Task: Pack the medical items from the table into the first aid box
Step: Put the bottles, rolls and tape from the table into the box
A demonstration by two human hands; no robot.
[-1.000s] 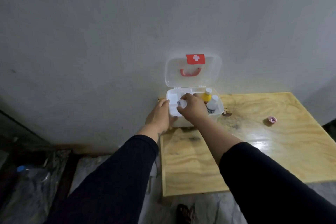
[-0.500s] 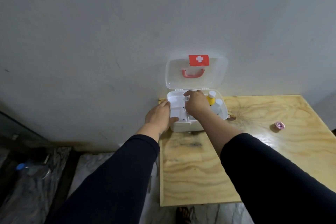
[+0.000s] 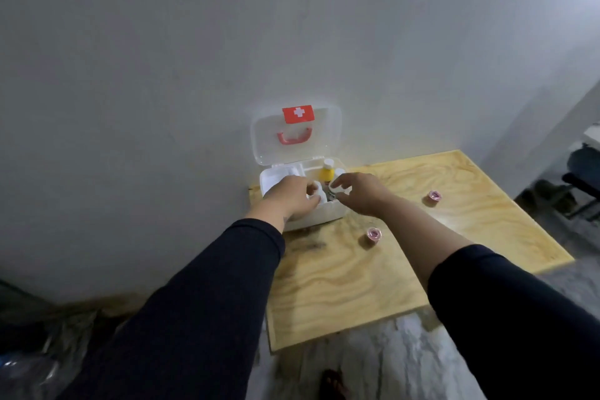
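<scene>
Left hand (image 3: 290, 196) over front-left corner of first aid box (image 3: 328, 211), fingers curled around small white bottle (image 3: 316, 189) inside. Right hand (image 3: 360, 192) above box's right side, fingers spread, empty. Yellow bottle (image 3: 326, 171) upright at back. Lid (image 3: 295, 136) raised against wall. Two pink tape rolls (image 3: 373, 234) (image 3: 434, 196) on plywood table (image 3: 341, 279), apart from box.
</scene>
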